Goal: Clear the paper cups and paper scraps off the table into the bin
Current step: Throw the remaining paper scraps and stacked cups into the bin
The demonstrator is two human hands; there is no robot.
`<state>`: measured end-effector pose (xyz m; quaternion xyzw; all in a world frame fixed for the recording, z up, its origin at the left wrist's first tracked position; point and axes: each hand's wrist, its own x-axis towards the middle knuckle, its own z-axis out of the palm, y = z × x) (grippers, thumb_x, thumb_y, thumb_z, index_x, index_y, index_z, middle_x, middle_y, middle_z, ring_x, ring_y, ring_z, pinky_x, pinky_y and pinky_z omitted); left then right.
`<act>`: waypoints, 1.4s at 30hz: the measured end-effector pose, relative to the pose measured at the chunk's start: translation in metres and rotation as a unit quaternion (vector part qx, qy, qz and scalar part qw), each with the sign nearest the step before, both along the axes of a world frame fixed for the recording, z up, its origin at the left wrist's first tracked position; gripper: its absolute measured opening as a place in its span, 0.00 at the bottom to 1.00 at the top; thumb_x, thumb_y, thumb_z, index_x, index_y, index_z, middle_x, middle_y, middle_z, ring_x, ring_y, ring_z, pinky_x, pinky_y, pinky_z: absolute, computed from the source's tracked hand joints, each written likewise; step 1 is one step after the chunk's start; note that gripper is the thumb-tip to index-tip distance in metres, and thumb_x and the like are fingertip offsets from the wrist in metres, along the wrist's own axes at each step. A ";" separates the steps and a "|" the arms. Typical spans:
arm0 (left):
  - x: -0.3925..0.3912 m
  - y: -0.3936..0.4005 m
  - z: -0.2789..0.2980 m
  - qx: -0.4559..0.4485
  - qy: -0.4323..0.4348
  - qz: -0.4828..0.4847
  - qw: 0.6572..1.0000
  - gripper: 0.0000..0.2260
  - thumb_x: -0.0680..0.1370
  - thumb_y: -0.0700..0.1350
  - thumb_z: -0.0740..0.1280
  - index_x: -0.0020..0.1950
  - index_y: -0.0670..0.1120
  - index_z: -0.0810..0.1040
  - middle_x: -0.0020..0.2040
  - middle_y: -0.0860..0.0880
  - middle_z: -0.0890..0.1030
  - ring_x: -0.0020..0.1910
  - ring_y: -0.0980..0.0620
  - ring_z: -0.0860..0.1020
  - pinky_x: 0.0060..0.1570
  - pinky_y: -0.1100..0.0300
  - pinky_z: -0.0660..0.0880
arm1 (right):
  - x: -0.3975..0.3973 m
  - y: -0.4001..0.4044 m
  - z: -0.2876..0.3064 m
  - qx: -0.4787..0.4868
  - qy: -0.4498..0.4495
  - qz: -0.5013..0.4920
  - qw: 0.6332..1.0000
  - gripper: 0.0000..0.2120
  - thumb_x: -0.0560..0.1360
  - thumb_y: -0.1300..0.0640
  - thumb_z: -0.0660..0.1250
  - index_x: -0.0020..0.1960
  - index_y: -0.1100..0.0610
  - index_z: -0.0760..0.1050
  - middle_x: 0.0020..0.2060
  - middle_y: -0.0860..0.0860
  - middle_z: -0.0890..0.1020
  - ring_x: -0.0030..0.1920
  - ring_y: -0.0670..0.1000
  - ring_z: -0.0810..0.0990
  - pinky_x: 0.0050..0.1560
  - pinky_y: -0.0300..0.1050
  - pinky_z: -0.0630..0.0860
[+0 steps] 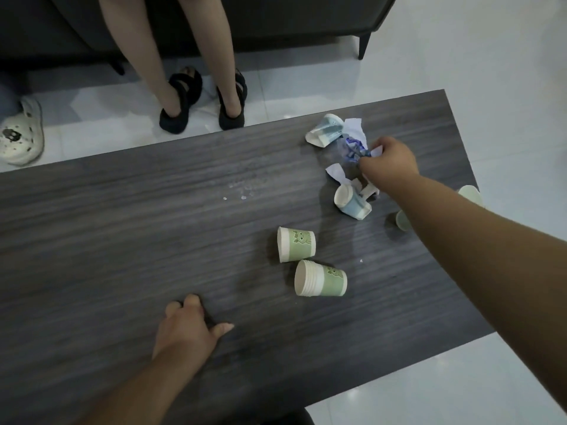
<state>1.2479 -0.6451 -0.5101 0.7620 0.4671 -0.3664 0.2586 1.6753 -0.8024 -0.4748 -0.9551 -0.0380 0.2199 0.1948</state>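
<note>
Right hand (pixel 388 162) reaches over the dark counter (pixel 122 240), fingers curled, pinching a crumpled blue-and-white paper scrap (pixel 356 148). Crushed blue cups lie just beyond (pixel 325 130) and just short (pixel 351 200) of that scrap. Two green cups (pixel 296 244) on their sides nearer the wearer. Left hand (pixel 187 328) rests on the counter, fingers loosely bent, holding nothing.

single head-worn wide-angle view, forward and down, close over the table (pixel 122 228)
</note>
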 end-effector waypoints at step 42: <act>0.110 0.029 0.043 -0.146 -0.304 0.379 0.862 0.12 0.87 0.54 0.66 0.50 0.47 0.79 0.38 0.46 0.82 0.31 0.48 0.81 0.28 0.62 0.74 | -0.138 0.039 0.061 0.241 -0.038 0.006 0.970 0.22 0.74 0.47 0.62 0.67 0.51 0.78 0.60 0.46 0.78 0.62 0.48 0.78 0.65 0.54 0.77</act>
